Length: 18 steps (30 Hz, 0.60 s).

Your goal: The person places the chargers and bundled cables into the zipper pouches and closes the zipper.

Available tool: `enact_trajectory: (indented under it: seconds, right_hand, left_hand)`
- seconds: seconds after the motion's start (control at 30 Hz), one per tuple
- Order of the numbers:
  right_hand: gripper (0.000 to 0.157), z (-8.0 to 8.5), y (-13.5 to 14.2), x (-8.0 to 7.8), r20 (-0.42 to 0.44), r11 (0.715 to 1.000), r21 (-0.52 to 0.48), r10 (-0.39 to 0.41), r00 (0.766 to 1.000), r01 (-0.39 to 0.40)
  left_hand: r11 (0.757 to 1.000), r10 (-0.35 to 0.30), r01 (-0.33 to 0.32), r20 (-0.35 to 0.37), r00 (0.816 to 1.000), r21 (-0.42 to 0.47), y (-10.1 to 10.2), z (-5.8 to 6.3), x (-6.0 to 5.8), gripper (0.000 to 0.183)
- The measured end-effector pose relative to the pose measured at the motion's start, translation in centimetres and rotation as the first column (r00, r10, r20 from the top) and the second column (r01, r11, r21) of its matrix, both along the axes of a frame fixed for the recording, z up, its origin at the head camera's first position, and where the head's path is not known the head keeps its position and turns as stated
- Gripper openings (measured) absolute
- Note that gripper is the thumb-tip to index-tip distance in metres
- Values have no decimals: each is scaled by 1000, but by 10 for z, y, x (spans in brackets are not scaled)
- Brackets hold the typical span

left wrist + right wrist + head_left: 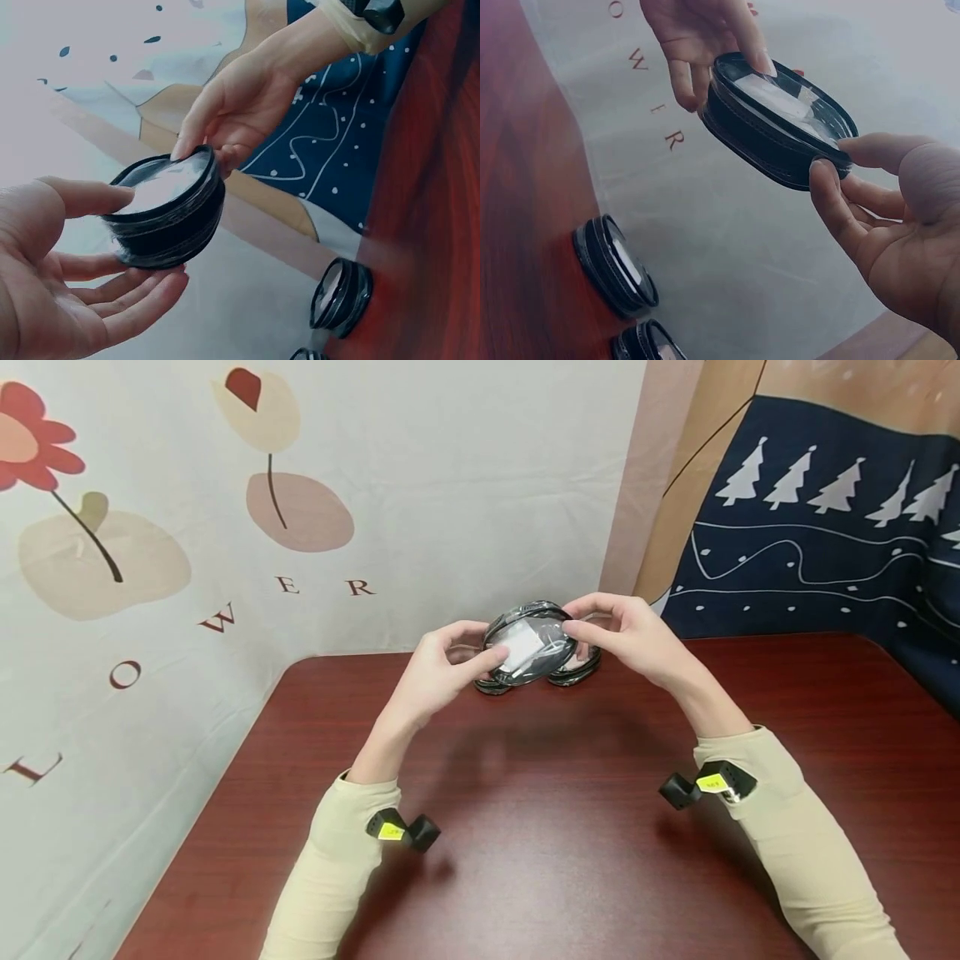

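Observation:
Both hands hold a small oval black pouch with a clear top, raised above the far part of the table. Through the clear top a white piece shows inside. My left hand grips one end, its thumb on the clear top and its fingers underneath. At the opposite end my right hand pinches the rim between thumb and fingers, as the right wrist view shows. Two similar black pouches, a left one and a right one, sit on the table behind the held one, which partly hides them.
The dark red wooden table ends at a pale curtain printed with flowers and letters. A navy cloth with white trees hangs at the back right. A small black camera is strapped to the left sleeve, another camera to the right.

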State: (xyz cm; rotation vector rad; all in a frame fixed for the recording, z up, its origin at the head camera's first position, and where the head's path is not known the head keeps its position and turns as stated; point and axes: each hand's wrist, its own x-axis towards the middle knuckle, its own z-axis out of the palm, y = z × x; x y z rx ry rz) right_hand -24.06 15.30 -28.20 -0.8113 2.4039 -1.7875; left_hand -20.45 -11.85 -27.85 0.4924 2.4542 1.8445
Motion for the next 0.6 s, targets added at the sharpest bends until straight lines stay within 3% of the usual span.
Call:
enact_trajectory:
  seconds: [0.23,0.6]
  right_hand:
    - [31,-3,-4,-5,-7,999,-40,-30,1000,30]
    - [36,-7,-20,-10,23,998,-62,-21,1000,23]
  left_hand:
    - [1000,-6,6,43,999,8,-6,1,-4,41]
    - [987,93,-98,44,995,129,-14,-5,-14,35]
